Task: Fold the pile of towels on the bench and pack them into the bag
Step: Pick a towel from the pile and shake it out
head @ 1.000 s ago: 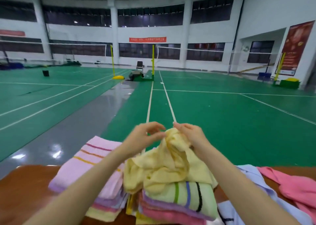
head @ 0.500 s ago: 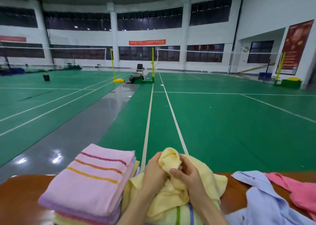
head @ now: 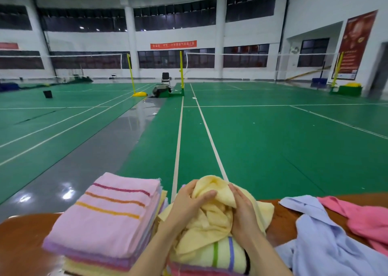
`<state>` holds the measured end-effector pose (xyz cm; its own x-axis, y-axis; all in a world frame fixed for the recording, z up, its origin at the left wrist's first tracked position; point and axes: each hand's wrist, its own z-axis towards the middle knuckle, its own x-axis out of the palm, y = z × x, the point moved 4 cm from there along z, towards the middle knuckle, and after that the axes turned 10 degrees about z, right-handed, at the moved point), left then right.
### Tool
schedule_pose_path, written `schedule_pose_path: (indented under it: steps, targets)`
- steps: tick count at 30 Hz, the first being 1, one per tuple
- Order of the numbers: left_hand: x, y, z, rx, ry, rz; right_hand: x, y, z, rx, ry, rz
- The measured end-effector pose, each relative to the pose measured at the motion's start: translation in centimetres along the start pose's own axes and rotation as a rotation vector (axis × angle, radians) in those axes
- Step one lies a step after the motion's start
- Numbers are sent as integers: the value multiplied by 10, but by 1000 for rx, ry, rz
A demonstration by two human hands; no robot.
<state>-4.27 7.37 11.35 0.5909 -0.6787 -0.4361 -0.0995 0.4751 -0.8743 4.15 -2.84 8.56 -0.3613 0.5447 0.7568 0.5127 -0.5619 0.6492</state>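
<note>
A crumpled pale yellow towel (head: pixel 212 219) lies bunched on top of a folded stack whose top towel has green and blue stripes (head: pixel 222 254). My left hand (head: pixel 189 202) grips the yellow towel from the left, and my right hand (head: pixel 243 208) grips it from the right. Left of them stands a stack of folded towels (head: pixel 109 215) topped by a pink one with coloured stripes. All of this rests on a brown wooden bench (head: pixel 25 240). No bag is in view.
An unfolded light blue towel (head: pixel 327 240) and a pink towel (head: pixel 361 215) lie on the bench at the right. Beyond the bench stretches a green court floor (head: pixel 252 141) with white lines, net posts and a chair far off.
My hands came down from chest height, where they pinched the yellow towel's raised edge, and now press it bunched onto the striped stack. The view has tilted up a little.
</note>
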Motion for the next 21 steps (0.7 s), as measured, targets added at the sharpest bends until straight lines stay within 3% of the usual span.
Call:
schedule_pose_path:
  steps: [4, 7, 11, 15, 16, 18, 20, 21]
  targets:
    - [-6, 2, -4, -73, -348, -119, 1, 1, 0, -7, -7, -62]
    - [-18, 0, -8, -179, -554, -111, 3, 0, 0, -1, 120, -94]
    - [-24, -6, -9, -185, -526, 69, 11, -2, -5, -18, 310, -316]
    - [-34, -3, -4, -58, -515, 225, 11, -3, -6, -52, 312, -330]
    - [-36, -12, -4, 74, -470, 262, 11, -2, -6, -57, 291, -310]
    - [-27, -35, -3, 348, -168, 314, 8, -2, -4, -48, 228, -245]
    - [-8, -44, 1, 392, 181, 406, 4, -1, -4, -14, 161, -142]
    - [-2, -46, 3, 371, 238, 500, 1, -1, -5, -3, 138, -100]
